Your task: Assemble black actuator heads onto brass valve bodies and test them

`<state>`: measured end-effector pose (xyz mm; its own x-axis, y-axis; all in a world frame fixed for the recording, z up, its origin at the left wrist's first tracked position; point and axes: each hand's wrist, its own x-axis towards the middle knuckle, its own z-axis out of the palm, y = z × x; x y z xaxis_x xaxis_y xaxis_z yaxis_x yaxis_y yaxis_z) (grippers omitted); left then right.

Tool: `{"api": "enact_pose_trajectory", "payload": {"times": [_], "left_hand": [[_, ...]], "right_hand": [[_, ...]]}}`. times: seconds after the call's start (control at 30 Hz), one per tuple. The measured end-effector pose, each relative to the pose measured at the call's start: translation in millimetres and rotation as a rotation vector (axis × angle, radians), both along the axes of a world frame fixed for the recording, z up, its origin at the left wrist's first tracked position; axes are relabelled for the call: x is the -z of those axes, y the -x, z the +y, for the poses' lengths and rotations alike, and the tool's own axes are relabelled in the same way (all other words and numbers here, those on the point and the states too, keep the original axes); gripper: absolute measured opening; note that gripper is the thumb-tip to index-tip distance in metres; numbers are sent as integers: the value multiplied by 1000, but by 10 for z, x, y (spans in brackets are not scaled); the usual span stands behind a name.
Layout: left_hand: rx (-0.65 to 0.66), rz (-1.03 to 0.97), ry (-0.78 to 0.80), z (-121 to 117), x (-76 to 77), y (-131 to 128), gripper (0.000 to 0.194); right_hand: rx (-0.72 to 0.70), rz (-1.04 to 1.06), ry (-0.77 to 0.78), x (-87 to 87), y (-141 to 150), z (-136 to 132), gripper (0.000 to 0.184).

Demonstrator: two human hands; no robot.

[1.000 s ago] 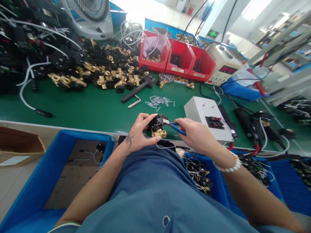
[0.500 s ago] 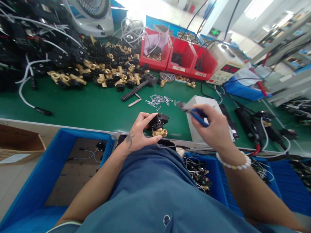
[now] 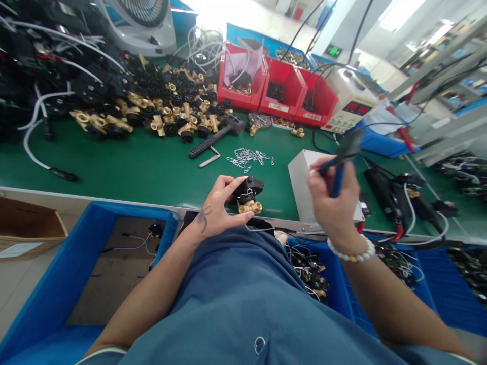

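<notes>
My left hand (image 3: 224, 203) is closed round a brass valve with a black housing (image 3: 250, 197) at the front edge of the green bench. A bent wire clip shows on the valve's black neck, and a grey cable hangs below it. To the right, my right hand (image 3: 337, 203) grips blue-handled pliers (image 3: 338, 175) above a grey-white box (image 3: 304, 185). The pliers' jaws point up and away, smeared by motion. Beyond the valve lies a loose pile of wire clips (image 3: 247, 157), with a hex key (image 3: 210, 157) and a black hammer (image 3: 216, 137) to its left.
Brass valves (image 3: 186, 114) are heaped at the back left, beside a fan (image 3: 142, 25). Red bins (image 3: 279, 96) and a device with a red display (image 3: 350, 101) stand behind. Black tools (image 3: 384, 195) lie right. Blue crates (image 3: 91, 223) sit below the bench edge.
My right hand has turned the pliers upward and shifted slightly right, away from the wire clips. My left hand and the valve stay in place.
</notes>
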<state>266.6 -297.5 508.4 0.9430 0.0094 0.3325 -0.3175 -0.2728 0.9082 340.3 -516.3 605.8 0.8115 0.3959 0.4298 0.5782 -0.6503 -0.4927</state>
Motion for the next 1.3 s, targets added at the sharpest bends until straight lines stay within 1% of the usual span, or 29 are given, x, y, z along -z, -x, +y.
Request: {"api": "enact_pose_trajectory", "payload": {"times": [0.07,0.1,0.13,0.17,0.2,0.27,0.3,0.33,0.37,0.43,0.47,0.5,0.53,0.57,0.63,0.67,0.7,0.8,0.83,0.87,0.97,1.0,1.03,1.07,1.13,1.17,1.2,1.23,1.3], "left_hand": [[2,8,6,0,-5,3,71],[2,13,11,1,-6,5,71],[1,17,14,1,-5,7,71],[0,18,15,0,-4,9,71],[-1,17,12,0,-2,9,71],[-2,7,-2,-2,1,7,72],[-3,2,-8,-2,2,5,72],[-2,-2,-11,-1,3,4,72],[-1,-3,-11,0,4,3,72],[-1,1,-1,4,9,4,72],[-3,4,6,6,12,6,71],[-6,5,10,7,15,8,71],[-9,4,11,8,17,9,71],[-12,0,7,8,18,10,71],[-11,-9,-3,6,15,11,72],[-9,-12,-6,4,13,10,72],[-5,-10,-8,3,10,9,71],[-8,4,0,1,9,8,71],[-11,7,4,1,10,8,71],[-13,6,8,-1,13,8,71],[-11,-12,6,-4,17,6,71],[-11,-16,1,-4,17,5,71],[-9,-16,-3,-3,16,5,71],[-8,-13,-5,-2,16,5,71],[-11,-2,-1,1,18,7,72],[-13,3,1,1,19,9,72],[-14,5,2,1,20,10,72],[-14,2,2,-1,21,11,72],[-12,-12,-7,-5,22,9,72]], "right_hand": [[-122,126,239,22,-12,0,16],[-169,167,335,19,-18,0,16],[-193,180,384,6,-22,0,17],[-173,150,377,-13,-23,1,17],[-115,87,310,-32,-18,4,17],[54,-61,89,-55,1,10,15],[95,-87,38,-55,11,13,16],[96,-79,38,-49,19,13,17],[55,-31,97,-41,24,11,17],[-92,113,321,-34,20,-3,17],[-139,154,405,-40,16,-13,19],[-148,154,436,-50,13,-22,20],[-123,118,413,-60,15,-30,20],[-71,55,330,-66,20,-33,18],[58,-77,90,-54,42,-25,16],[74,-93,44,-35,54,-16,16],[50,-68,83,-13,62,-5,15],[-145,140,472,27,60,18,15],[-174,168,535,24,53,19,17],[-161,151,517,14,46,17,18],[8,-46,192,-15,37,7,17],[37,-77,135,-14,37,6,16],[28,-65,157,-10,38,7,15],[-15,-11,249,-4,37,8,15],[-134,138,511,-8,34,11,16],[-165,177,589,-21,34,12,18],[-159,170,596,-39,37,11,19],[-118,126,534,-58,44,10,20],[-4,9,342,-74,66,10,21]]}}
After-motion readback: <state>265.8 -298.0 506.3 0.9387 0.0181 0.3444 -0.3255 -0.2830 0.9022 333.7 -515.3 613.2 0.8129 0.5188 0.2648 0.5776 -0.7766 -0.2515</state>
